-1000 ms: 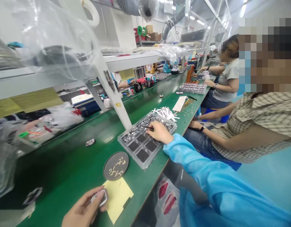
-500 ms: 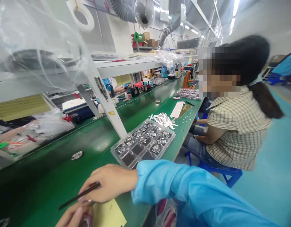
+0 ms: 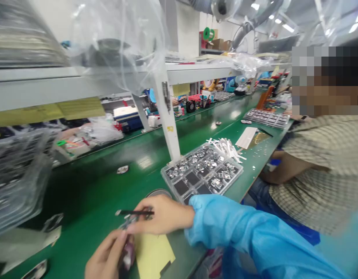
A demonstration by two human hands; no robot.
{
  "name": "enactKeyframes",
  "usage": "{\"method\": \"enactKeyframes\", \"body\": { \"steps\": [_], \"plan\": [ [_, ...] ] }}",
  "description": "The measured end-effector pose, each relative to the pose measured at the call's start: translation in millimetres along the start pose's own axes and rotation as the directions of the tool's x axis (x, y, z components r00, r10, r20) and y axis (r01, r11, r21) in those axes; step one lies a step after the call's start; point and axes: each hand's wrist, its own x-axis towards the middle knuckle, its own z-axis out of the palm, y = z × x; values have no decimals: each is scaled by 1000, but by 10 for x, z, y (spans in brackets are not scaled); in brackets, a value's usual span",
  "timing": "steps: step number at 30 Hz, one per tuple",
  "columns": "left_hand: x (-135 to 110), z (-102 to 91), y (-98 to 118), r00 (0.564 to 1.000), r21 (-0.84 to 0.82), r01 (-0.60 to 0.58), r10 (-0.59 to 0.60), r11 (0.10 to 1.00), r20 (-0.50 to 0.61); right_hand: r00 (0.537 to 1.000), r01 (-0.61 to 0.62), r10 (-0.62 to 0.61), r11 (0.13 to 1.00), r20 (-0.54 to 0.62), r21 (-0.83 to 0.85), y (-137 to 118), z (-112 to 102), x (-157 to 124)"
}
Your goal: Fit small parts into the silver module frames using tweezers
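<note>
My right hand (image 3: 159,215), in a blue sleeve, is closed around a slim black stick-like tool (image 3: 135,212), which lies almost level and points left. Just below it, my left hand (image 3: 107,254) is closed, thumb and fingertips meeting the right hand's fingers. Something small, shiny and purplish (image 3: 128,252) shows at the left fingers; blur hides what it is. A yellow paper sheet (image 3: 152,255) lies under and beside the hands. Behind the right hand shows the rim of a round grey object (image 3: 158,191), partly hidden.
A clear compartment tray (image 3: 183,188) of small metal parts lies beyond my right hand, near white strips (image 3: 225,149). Stacked clear trays (image 3: 19,186) stand at left. A small part (image 3: 123,169) lies on the green bench. A shelf post (image 3: 170,135) rises mid-bench. Another person (image 3: 318,170) sits at right.
The view has swung left, so the bench appears shifted right and stacked trays have come into sight. The black tool has turned from slanting down-left to nearly level. Both hands stay together.
</note>
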Motion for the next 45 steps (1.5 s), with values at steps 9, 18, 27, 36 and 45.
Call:
{"method": "enactKeyframes", "body": {
  "steps": [9,18,27,36,45],
  "plan": [
    [-34,11,30,993,-178,-17,37,984,110,999,-28,27,999,27,22,-41,33,5],
    [-14,-79,-7,989,-431,29,36,902,142,998,-56,60,991,-30,120,-10,-102,-26],
    [-9,-102,28,999,-412,-40,46,910,4,974,-205,182,962,135,181,-50,-43,-120],
    [-25,-126,-17,998,-386,-53,63,921,12,956,-230,197,962,217,144,-72,91,-147],
    [-136,-114,-6,967,-396,-209,248,894,50,939,-329,295,921,178,208,-38,140,-140]
  ]
}}
